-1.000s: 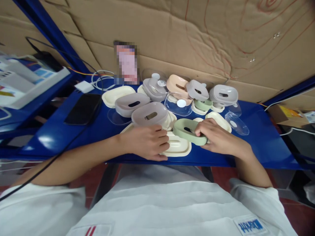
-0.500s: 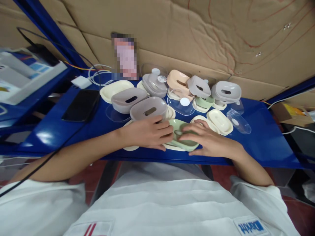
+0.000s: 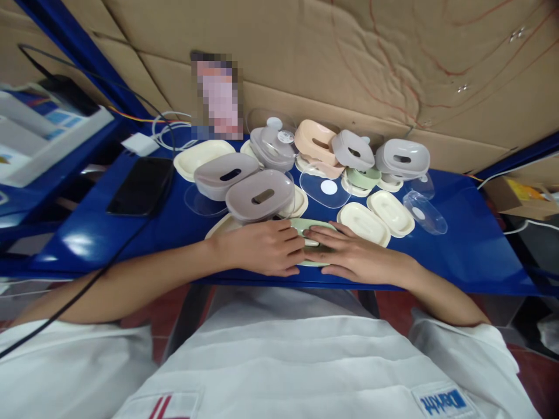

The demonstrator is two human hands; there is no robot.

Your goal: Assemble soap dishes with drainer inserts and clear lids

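1. The green oval plastic container lies at the near edge of the glossy blue surface, largely hidden beneath both hands
2. Just beyond the left hand stands a grey oval plastic container with a slotted base, with a similar grey slotted container behind it to the left
3. To the right of the green one, two cream oval plastic trays lie side by side, near the right hand
4. Behind these sit a clear oval plastic lid with a round white sticker and a peach oval slotted container; a black phone lies at the far left
5. A thin black cable crosses the view over the left forearm
6. The left hand is back-up, its bent fingers over the container's left end; its underside is hidden, so I cannot tell whether its grip is clenched
7. The right hand comes in from the other side, grip released, fingers extended across the container, fingertips close to the left hand's
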